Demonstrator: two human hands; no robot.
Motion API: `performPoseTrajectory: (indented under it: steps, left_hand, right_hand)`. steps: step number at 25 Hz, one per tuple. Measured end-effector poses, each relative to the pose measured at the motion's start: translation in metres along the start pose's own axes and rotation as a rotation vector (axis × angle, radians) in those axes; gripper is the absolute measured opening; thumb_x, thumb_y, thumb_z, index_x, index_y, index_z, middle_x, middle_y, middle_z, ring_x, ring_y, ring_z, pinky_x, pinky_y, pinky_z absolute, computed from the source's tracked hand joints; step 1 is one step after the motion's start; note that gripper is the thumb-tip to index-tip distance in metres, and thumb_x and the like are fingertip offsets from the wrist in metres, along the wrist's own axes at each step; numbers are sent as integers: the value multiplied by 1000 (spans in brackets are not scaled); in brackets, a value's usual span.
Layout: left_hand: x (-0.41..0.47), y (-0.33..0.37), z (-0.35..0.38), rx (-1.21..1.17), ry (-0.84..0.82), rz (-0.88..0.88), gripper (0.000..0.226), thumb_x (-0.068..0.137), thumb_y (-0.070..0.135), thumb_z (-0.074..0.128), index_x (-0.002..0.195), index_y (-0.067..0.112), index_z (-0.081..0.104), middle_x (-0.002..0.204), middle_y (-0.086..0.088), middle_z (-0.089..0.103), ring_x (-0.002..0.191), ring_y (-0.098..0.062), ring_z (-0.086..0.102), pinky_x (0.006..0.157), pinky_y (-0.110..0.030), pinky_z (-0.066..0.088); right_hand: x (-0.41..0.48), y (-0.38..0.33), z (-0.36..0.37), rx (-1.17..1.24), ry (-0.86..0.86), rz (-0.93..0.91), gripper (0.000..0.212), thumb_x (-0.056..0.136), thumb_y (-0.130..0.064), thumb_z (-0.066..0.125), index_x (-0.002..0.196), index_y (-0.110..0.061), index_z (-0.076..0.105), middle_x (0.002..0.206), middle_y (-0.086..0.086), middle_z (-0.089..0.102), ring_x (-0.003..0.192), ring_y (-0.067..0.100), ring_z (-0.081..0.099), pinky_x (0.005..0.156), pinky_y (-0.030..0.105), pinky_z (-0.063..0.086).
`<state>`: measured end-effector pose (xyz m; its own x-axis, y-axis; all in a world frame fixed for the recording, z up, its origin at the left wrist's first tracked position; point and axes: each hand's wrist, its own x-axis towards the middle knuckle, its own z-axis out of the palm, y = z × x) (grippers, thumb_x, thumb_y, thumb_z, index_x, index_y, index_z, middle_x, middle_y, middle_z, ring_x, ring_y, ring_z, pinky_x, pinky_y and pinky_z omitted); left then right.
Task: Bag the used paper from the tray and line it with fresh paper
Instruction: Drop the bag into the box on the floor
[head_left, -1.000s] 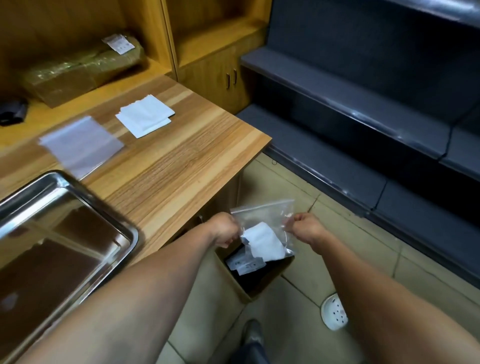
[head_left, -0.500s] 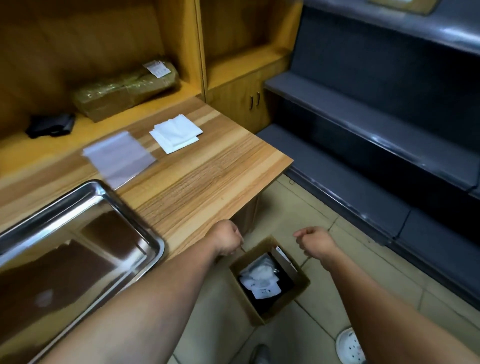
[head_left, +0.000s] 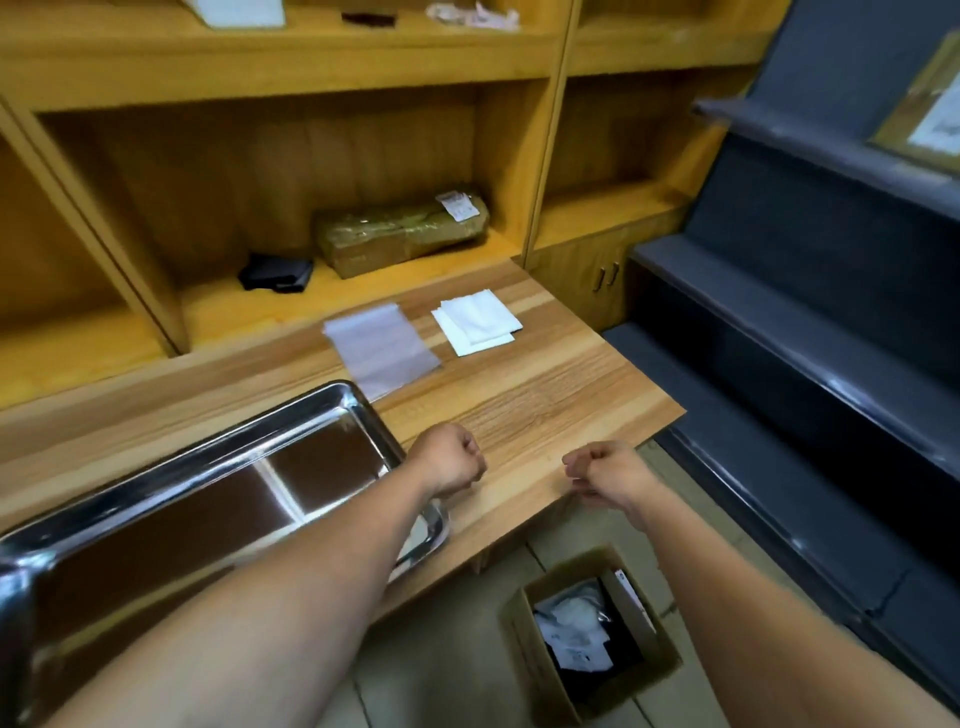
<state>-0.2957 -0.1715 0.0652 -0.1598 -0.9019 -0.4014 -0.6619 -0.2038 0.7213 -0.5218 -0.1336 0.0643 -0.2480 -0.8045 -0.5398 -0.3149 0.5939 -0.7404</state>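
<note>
Left hand (head_left: 449, 460): loosely curled, grip closed on nothing, hovering above the near right corner of the tray.
Right hand (head_left: 605, 475): loosely curled too, fingers drawn in, nothing between them; it hangs at the front edge of the bench (head_left: 545, 410).
Tray (head_left: 358, 397): steel, bare, no paper in it that I can see; only reflections on the floor of it. Its near corner overhangs the bench edge slightly, I judge.
Used paper (head_left: 574, 618): in a clear bag, lying in the box (head_left: 524, 623) on the floor below the bench. Bagging looks done.
Fresh paper (head_left: 475, 322): small white stack at the back of the bench, well apart from both hands, just beside the spare bags (head_left: 382, 348).
Step in hand: reach for one fresh sheet, lay it in the tray.
Risk 1: sheets are thin and stacked; a careless pinch could lift two or drag the whole stack askew.
Risk 2: my left forearm crosses the tray's near corner; a knock there could tip or slide it off the edge.
Risk 3: spare bags lie between tray and stack; a low sweep could brush them along.
Risk 4: a light sheet on polished steel may skate or curl, lining unevenly.
</note>
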Motion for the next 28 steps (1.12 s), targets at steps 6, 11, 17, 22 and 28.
performPoseTrajectory:
  steps: [6,11,17,22,28]
  left_hand:
    - [-13,-8,-94,42,198,64,17,86,13,71,69,12,68,91,-15,79,91,-31,74,81,-38,60]
    - [-6,0,-147,63,313,104,19,86,21,74,72,10,70,83,-10,76,84,-28,72,77,-40,61]
    - [30,6,-177,51,413,81,21,87,20,73,68,12,68,76,-8,74,79,-26,72,77,-44,63]
    - [74,12,-172,98,437,11,29,90,26,70,64,16,63,75,-9,72,76,-26,70,74,-41,61]
    - [130,28,-159,74,456,-18,35,93,31,66,62,17,58,80,-10,73,80,-27,67,69,-35,52]
  right_hand:
    - [-9,-93,30,-89,-55,-204,15,97,-11,59,100,-17,72,105,8,71,99,25,68,83,35,59]
    - [-9,-158,51,-139,-33,-292,17,96,-9,58,90,-14,73,95,4,69,84,22,63,73,34,54]
    - [20,-206,54,-257,36,-405,20,96,-9,57,94,-14,76,97,3,68,95,24,64,89,41,56]
    - [71,-225,49,-371,54,-446,22,98,-12,54,98,-17,76,100,-3,65,94,19,60,84,35,53]
    - [136,-237,40,-444,49,-432,26,98,-11,54,108,-16,77,122,-1,69,114,21,62,81,26,45]
